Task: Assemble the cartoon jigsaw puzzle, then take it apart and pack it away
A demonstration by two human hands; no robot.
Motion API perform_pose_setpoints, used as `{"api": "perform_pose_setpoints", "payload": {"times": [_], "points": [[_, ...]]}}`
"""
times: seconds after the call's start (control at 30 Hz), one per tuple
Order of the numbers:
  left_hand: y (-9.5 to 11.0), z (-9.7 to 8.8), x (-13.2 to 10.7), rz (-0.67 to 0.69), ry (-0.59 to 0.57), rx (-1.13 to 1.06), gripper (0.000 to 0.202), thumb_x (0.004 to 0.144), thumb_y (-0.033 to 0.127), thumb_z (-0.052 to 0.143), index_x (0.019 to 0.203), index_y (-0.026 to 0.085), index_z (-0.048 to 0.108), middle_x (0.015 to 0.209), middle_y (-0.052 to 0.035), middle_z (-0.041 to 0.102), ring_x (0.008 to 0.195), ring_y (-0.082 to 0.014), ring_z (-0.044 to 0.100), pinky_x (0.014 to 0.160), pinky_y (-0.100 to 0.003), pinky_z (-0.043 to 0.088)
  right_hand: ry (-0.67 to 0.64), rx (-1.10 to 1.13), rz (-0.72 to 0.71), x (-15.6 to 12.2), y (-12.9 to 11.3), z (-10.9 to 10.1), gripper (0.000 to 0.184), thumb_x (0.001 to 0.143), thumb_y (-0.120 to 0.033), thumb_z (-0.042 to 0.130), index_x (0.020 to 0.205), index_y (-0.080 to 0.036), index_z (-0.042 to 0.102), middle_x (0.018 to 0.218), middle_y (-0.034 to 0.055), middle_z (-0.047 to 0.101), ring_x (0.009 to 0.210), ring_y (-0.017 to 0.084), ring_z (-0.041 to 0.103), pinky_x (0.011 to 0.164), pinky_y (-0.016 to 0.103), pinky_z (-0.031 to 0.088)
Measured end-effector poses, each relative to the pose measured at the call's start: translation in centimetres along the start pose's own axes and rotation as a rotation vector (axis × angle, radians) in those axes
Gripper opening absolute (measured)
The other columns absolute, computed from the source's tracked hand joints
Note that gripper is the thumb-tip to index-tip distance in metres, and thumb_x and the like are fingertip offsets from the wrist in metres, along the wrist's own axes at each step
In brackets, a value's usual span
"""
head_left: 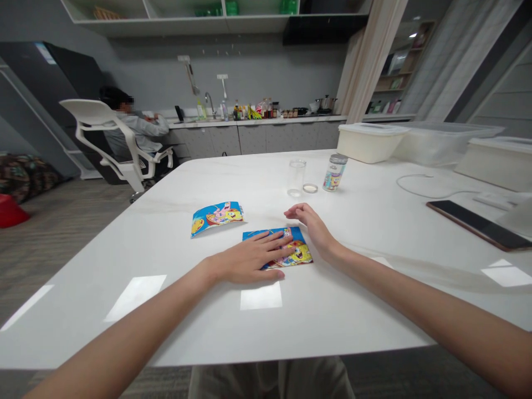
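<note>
The left hand (249, 257) lies open, flat on a cartoon-printed packet (298, 254); the open right hand (310, 223) rests just beside it, apparently not touching.

The left hand (249, 257) lies flat on a blue cartoon card (298, 256). The right hand (311, 226) rests just beside this card, on the white tabletop (366, 310).

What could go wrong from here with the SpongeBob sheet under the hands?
The SpongeBob sheet lies under the left hand on a glossy tabletop, so it might slide if pressed unevenly. The right hand is close to the sheet's edge and could nudge it. The clear cup stands just beyond the right hand, so a careless reach might tip it.
</note>
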State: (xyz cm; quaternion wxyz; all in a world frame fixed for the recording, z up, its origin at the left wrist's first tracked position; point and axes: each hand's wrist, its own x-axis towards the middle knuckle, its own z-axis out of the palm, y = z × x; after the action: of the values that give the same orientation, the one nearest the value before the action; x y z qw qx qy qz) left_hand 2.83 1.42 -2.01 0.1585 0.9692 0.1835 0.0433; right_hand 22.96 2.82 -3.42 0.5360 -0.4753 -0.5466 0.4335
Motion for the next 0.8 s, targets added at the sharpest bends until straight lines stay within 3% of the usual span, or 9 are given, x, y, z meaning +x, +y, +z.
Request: {"api": "perform_pose_setpoints", "payload": {"times": [0.23,0.47,0.57,0.7,0.8], "points": [[1.4,0.0,-0.2,0.030,-0.044,0.028,0.069,0.093,0.058,0.041,0.151,0.028,0.022,0.158,-0.0027,0.017,0.146,-0.0261,0.013,0.118,-0.042,0.012,-0.009,-0.057,-0.039,-0.1,0.0,0.1,0.013,0.082,-0.032,0.043,0.082,-0.023,0.051,0.093,0.0023,0.065,0.098,0.019,0.058,0.097,0.037,0.039],[2.3,0.2,0.0,0.083,0.018,0.023,0.058,0.096,0.048,0.042,0.149,0.030,0.027,0.155,-0.0022,0.029,0.145,-0.0239,0.020,0.118,-0.042,0.016,-0.007,-0.023,0.053,0.0,-0.3,0.0,0.015,0.084,-0.032,0.041,0.084,-0.023,0.052,0.093,0.0023,0.067,0.095,0.019,0.060,0.096,0.038,0.038],[2.5,-0.1,-0.1,0.095,-0.014,0.038,0.062,0.094,0.050,0.045,0.149,0.029,0.026,0.156,-0.0023,0.027,0.145,-0.0263,0.017,0.118,-0.046,0.013,-0.003,0.012,0.069,0.0,-0.3,0.0,0.016,0.082,-0.035,0.043,0.084,-0.023,0.053,0.090,0.0016,0.067,0.093,0.018,0.060,0.096,0.038,0.037],[2.3,-1.0,-0.4,0.103,-0.091,0.066,0.073,0.091,0.057,0.045,0.151,0.026,0.019,0.158,-0.0040,0.019,0.145,-0.0277,0.016,0.118,-0.049,0.012,-0.002,0.009,0.084,0.0,-0.4,0.0,0.017,0.082,-0.036,0.042,0.085,-0.022,0.052,0.091,0.0014,0.066,0.092,0.018,0.060,0.095,0.037,0.037],[1.3,-1.9,-1.0,0.044,-0.017,0.127,0.068,0.091,0.054,0.046,0.149,0.024,0.027,0.156,-0.0066,0.026,0.143,-0.0267,0.026,0.116,-0.046,0.022,-0.073,-0.099,0.061,-0.1,-0.9,-0.3,0.016,0.084,-0.034,0.039,0.086,-0.022,0.050,0.091,0.0029,0.064,0.089,0.019,0.059,0.089,0.038,0.041]]}}
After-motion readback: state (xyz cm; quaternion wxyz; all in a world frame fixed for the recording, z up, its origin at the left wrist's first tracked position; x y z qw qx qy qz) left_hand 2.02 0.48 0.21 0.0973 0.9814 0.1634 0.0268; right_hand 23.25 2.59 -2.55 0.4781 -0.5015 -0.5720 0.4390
